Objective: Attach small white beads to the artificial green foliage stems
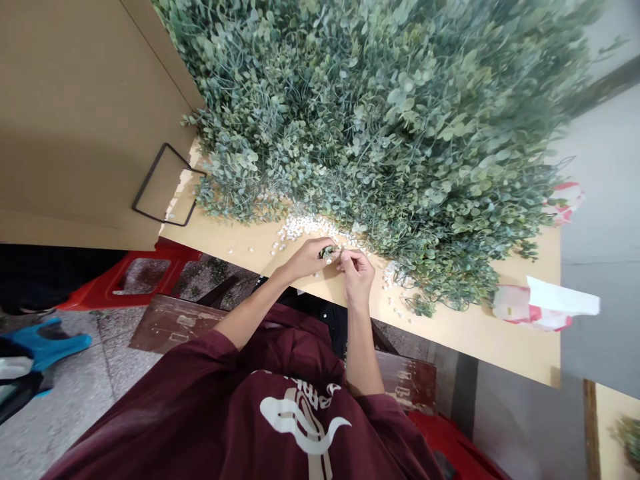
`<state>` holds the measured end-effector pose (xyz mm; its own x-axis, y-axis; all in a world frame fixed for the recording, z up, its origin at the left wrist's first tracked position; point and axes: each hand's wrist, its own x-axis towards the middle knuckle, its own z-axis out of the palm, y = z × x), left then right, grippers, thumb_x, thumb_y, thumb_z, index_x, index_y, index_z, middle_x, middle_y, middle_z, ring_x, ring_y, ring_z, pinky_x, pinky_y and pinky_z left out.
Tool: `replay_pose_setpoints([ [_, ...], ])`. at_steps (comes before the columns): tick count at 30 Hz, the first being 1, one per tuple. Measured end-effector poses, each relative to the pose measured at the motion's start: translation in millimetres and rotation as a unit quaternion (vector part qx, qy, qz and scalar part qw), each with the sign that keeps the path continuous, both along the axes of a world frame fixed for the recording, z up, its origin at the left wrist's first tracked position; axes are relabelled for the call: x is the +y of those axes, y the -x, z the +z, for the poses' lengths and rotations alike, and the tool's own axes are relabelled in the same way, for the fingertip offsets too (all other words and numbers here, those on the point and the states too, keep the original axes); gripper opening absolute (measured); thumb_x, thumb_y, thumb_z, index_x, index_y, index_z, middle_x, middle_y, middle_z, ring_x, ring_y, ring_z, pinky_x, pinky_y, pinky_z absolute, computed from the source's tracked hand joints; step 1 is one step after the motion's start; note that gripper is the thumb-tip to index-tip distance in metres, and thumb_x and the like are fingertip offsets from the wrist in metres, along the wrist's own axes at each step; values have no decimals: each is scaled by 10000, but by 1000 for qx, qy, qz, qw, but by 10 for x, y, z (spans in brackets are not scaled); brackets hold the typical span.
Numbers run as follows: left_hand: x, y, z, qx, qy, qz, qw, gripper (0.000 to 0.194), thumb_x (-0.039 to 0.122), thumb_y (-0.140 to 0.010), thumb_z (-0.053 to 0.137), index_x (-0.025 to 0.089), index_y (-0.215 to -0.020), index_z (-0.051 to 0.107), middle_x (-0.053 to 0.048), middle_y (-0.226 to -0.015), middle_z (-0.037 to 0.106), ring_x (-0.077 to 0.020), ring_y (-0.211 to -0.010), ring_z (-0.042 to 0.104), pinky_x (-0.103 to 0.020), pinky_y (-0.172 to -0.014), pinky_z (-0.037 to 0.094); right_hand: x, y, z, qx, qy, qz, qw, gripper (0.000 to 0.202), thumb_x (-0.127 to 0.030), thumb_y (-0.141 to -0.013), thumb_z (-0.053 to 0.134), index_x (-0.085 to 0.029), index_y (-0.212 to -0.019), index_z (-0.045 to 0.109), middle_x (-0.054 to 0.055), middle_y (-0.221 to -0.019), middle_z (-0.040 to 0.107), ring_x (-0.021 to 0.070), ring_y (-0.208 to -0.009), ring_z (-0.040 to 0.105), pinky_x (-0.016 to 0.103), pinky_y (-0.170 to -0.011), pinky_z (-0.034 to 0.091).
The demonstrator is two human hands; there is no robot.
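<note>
Near the table's front edge, my left hand (310,259) is closed on a small green sprig (327,253), with pale bits showing at the fingertips. My right hand (358,272) is pinched just beside it, its fingertips almost meeting the left ones. What sits in that pinch is too small to make out. Small white pieces (305,227) lie scattered in front of both hands, and more white pieces (395,275) are to the right. Behind them rises a large heap of grey-green leafy artificial stems (350,133).
A tall cardboard box (90,120) stands at the left, near a black wire frame (143,187). Red-and-white packaging (515,307) with a white sheet (563,297) lies on the table (525,353) at right. One loose leafy sprig (421,305) rests near the front edge. A red stool (135,273) is at lower left.
</note>
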<state>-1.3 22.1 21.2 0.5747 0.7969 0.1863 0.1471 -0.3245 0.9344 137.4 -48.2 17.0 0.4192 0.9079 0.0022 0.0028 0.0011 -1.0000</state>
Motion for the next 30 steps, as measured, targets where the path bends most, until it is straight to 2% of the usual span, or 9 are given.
replay_pose_setpoints([
  [3, -10, -5, 22, -12, 9, 4, 1000, 120, 240, -854, 543, 144, -795, 586, -19, -774, 611, -122, -727, 554, -218, -696, 432, 0, -12, -4, -7, 7, 2, 1000, 213, -382, -813, 668, -173, -853, 683, 27, -813, 656, 116, -604, 566, 272, -601, 485],
  [9, -32, 1, 46, -32, 27, -8, 999, 189, 297, -861, 547, 141, -767, 597, -28, -775, 615, -125, -719, 552, -233, -699, 436, -5, -40, -58, 41, 5, -1, 999, 211, -361, -776, 707, -175, -873, 681, 23, -784, 654, 124, -599, 564, 279, -604, 481],
  [14, -100, 20, 93, -20, 31, -24, 999, 242, 365, -865, 557, 137, -798, 605, -21, -760, 597, -123, -699, 540, -228, -662, 427, -102, -29, -6, 39, -26, -4, 999, 168, -333, -773, 712, -170, -802, 684, 3, -713, 615, 117, -580, 540, 266, -576, 450],
  [17, -222, -9, 187, -6, 22, -48, 999, 265, 382, -875, 554, 135, -793, 603, -22, -768, 599, -119, -698, 540, -225, -660, 420, -284, -35, 67, 16, -49, -16, 999, 156, -323, -780, 705, -168, -786, 685, 9, -741, 607, 115, -577, 534, 267, -555, 440],
  [20, -390, -100, 290, -6, 3, -84, 996, 267, 384, -888, 540, 139, -804, 607, -30, -779, 597, -120, -700, 535, -227, -661, 416, -542, -71, 150, -29, -62, -65, 996, 150, -320, -809, 677, -171, -812, 688, 14, -753, 603, 122, -593, 538, 273, -560, 442],
  [24, -630, -298, 334, -3, -8, -126, 992, 265, 375, -910, 512, 146, -836, 623, -45, -806, 608, -136, -729, 550, -242, -685, 433, -905, -184, 233, -86, -55, -101, 990, 124, -293, -831, 655, -176, -814, 692, 7, -726, 587, 141, -639, 553, 284, -594, 445],
  [27, -824, -429, 325, 13, 7, -169, 986, 265, 384, -914, 513, 158, -915, 651, -70, -862, 642, -161, -787, 585, -262, -730, 460, -1169, -308, 208, -98, -30, -110, 989, 99, -268, -836, 648, -181, -816, 691, 9, -734, 591, 147, -654, 553, 287, -601, 441],
  [29, -939, -472, 348, 27, 18, -232, 972, 291, 395, -887, 567, 184, -1070, 650, -92, -1002, 665, -193, -919, 613, -286, -826, 472, -1347, -422, 131, -74, -15, -121, 990, 93, -269, -829, 653, -183, -819, 688, 3, -723, 582, 144, -637, 540, 279, -576, 429],
  [30, -975, -477, 373, 35, 19, -268, 963, 366, 402, -861, 609, 205, -1170, 622, -101, -1114, 654, -212, -1021, 608, -303, -899, 462, -1439, -494, 79, -51, -15, -126, 991, 94, -271, -822, 660, -183, -797, 680, -4, -696, 568, 141, -623, 531, 276, -565, 421],
])
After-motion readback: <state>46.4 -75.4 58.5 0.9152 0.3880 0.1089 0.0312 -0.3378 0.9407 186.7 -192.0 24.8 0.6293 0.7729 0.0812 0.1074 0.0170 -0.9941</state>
